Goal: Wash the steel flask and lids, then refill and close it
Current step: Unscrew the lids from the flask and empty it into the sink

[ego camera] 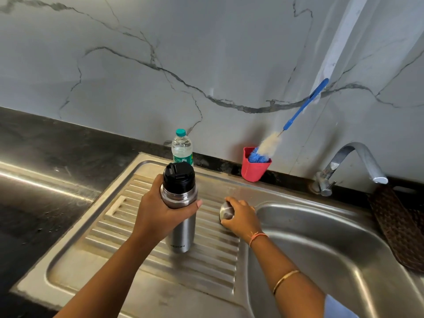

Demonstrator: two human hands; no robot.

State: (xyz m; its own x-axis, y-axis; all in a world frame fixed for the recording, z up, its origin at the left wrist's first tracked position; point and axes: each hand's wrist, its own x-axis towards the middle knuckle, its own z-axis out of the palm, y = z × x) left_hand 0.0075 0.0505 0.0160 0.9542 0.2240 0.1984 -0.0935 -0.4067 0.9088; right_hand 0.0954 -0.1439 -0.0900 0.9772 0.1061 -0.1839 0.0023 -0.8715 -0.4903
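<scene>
The steel sink takes up most of the view; its ribbed draining board (137,278) lies to the left and the basin (321,260) to the right, with the tap (353,161) at the back corner. The flask (181,230) stands roughly upright on the ribs in the middle of the board; the left hand (158,212) is wrapped round its upper body just under the neck, thumb to the front. The right hand (243,216) is cupped over the steel cap (226,211), fingers curled round it; the cap lies on the board close beside the basin's edge, apart from the flask. The black lid (179,177) sits on the flask's mouth.

I judge the step to be taking the lids off before washing; the outer cap is off and the black one is not. To do it well, leave the cap well in on the ribs, since it is round and could roll into the basin; keep the left grip firm and low on the neck so the flask cannot skid on the wet steel; turn the black lid with the freed right hand, with the flask held upright in case anything is inside.

Behind stand a water bottle (182,149) and a red cup (252,171) holding a long brush (268,145).
</scene>
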